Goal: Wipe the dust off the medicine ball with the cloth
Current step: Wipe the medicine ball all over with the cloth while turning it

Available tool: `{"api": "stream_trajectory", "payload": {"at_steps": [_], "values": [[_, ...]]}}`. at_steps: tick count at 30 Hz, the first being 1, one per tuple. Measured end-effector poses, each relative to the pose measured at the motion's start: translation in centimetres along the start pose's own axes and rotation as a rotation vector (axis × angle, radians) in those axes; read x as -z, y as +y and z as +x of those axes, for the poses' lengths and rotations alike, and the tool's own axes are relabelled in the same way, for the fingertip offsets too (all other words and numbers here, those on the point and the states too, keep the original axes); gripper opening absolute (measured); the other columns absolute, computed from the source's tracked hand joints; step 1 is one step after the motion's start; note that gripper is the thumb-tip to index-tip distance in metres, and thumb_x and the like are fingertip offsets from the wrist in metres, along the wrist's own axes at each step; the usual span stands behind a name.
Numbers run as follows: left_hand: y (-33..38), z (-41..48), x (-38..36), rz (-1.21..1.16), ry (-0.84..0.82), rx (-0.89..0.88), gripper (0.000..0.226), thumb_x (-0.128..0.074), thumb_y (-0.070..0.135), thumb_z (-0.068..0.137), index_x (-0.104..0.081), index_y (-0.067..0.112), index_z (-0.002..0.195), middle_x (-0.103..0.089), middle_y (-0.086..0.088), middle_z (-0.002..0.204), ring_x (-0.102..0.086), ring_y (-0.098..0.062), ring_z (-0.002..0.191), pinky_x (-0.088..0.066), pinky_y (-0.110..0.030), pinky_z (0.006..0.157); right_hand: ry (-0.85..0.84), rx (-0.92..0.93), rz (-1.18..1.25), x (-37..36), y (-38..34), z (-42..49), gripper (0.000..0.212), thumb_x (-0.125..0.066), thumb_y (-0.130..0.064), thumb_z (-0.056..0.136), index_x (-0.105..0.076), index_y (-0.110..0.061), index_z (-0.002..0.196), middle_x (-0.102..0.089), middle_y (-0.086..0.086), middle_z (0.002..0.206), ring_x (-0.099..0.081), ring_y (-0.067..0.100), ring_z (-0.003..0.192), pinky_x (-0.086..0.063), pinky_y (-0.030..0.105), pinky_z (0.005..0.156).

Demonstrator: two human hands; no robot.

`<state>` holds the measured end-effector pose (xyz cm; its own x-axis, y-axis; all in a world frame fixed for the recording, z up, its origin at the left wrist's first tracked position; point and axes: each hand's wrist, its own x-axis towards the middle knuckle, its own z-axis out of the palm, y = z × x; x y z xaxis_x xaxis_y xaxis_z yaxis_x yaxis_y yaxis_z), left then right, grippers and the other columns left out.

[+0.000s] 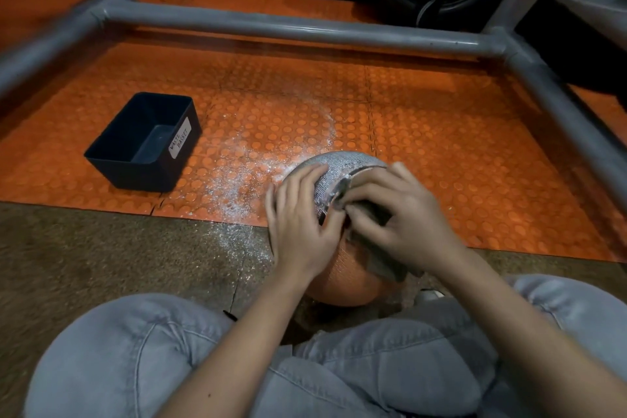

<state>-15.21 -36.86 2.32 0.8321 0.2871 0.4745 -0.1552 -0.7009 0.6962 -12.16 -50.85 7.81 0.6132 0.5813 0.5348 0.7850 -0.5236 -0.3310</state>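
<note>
We sit cross-legged, our knees in pale grey jeans spread to the near left and near right. Both bare forearms reach forward from the near edge and converge toward the centre. Our left hand [302, 224] lies flat, palm down, fingers spread and curved over a rounded surface, fingertips pointing to the far right. Our right hand [403, 214] sits just beside it on the right, wrist angled inward, fingers bent and pressing down with the thumb tucked toward the left hand. The two hands nearly touch at the fingertips.
</note>
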Motion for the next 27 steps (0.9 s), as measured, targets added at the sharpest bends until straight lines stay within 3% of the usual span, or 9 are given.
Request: {"api": "stream_trajectory", "payload": {"at_steps": [2,4,6,8,12,17,20,23,27], "values": [[0.0,0.1,-0.1,-0.009,-0.006,0.001,0.055,-0.034,0.047,0.083,-0.053,0.020,0.127,-0.053,0.005,0.129,-0.037,-0.007,0.123,-0.014,-0.046,0.113,0.009,-0.094,0.055,0.7,1.7,0.3,0.016,-0.056,-0.021,0.083,-0.071,-0.015,0.083,-0.065,-0.010,0.089,-0.060,0.018,0.083,-0.035,0.022,0.081],[0.2,0.0,-0.2,-0.008,-0.011,-0.003,0.055,-0.035,0.047,0.083,-0.052,0.020,0.128,-0.052,0.007,0.129,-0.038,-0.006,0.123,-0.014,-0.046,0.114,0.095,-0.329,0.100,1.4,4.2,0.7,0.010,-0.062,-0.013,0.083,-0.071,-0.015,0.082,-0.063,-0.010,0.085,-0.062,0.022,0.085,-0.030,0.013,0.082],[0.2,0.0,-0.3,0.002,-0.009,0.001,0.055,-0.035,0.047,0.082,-0.051,0.020,0.127,-0.052,0.007,0.128,-0.039,-0.007,0.122,-0.015,-0.049,0.114,0.145,-0.427,0.097,1.5,4.9,0.4,0.013,-0.064,-0.007,0.081,-0.071,-0.018,0.082,-0.063,-0.009,0.083,-0.062,0.022,0.086,-0.032,0.018,0.081],[0.3,-0.1,-0.3,0.012,0.007,0.008,0.055,-0.035,0.047,0.082,-0.052,0.019,0.126,-0.053,0.005,0.127,-0.040,-0.009,0.121,-0.020,-0.052,0.111,0.159,-0.294,0.075,0.8,3.1,0.0,0.013,-0.062,-0.012,0.081,-0.070,-0.022,0.082,-0.063,-0.012,0.084,-0.061,0.013,0.084,-0.033,0.022,0.079],[0.0,-0.1,0.0,0.035,0.011,-0.009,0.054,-0.034,0.046,0.084,-0.053,0.018,0.127,-0.054,0.004,0.127,-0.042,-0.012,0.120,-0.021,-0.049,0.110,0.053,-0.028,0.102,0.0,0.6,-0.3,0.015,-0.058,-0.019,0.083,-0.072,-0.013,0.084,-0.066,-0.008,0.089,-0.056,0.008,0.085,-0.032,0.016,0.081],[0.5,-0.2,-0.3,0.051,-0.009,-0.010,0.055,-0.034,0.047,0.084,-0.051,0.019,0.129,-0.052,0.005,0.130,-0.040,-0.011,0.123,-0.013,-0.045,0.114,0.181,-0.350,0.130,1.1,4.8,1.0,0.011,-0.059,-0.019,0.080,-0.066,-0.028,0.082,-0.060,-0.020,0.080,-0.056,-0.005,0.080,-0.035,0.027,0.082],[0.5,-0.4,-0.2,0.073,0.016,-0.007,0.055,-0.034,0.047,0.083,-0.052,0.018,0.126,-0.054,0.003,0.128,-0.043,-0.014,0.122,-0.017,-0.050,0.113,0.159,-0.218,0.127,0.3,2.2,0.2,0.011,-0.061,-0.017,0.081,-0.068,-0.025,0.083,-0.064,-0.012,0.084,-0.058,0.008,0.082,-0.033,0.020,0.082],[0.3,-0.5,0.0,0.071,0.015,-0.013,0.056,-0.034,0.047,0.084,-0.053,0.017,0.127,-0.053,0.002,0.129,-0.042,-0.014,0.122,-0.014,-0.047,0.113,0.055,-0.034,0.142,0.0,0.4,-0.6,0.015,-0.058,-0.020,0.084,-0.072,-0.014,0.085,-0.066,-0.007,0.088,-0.057,0.008,0.084,-0.033,0.016,0.082],[0.8,-0.2,-0.3,0.067,-0.021,-0.017,0.057,-0.033,0.047,0.083,-0.051,0.018,0.129,-0.051,0.004,0.131,-0.037,-0.011,0.124,-0.004,-0.037,0.113,0.159,-0.305,0.161,0.9,4.2,0.9,0.009,-0.061,-0.019,0.082,-0.068,-0.024,0.085,-0.062,-0.015,0.084,-0.054,0.004,0.082,-0.038,0.028,0.085]]}}
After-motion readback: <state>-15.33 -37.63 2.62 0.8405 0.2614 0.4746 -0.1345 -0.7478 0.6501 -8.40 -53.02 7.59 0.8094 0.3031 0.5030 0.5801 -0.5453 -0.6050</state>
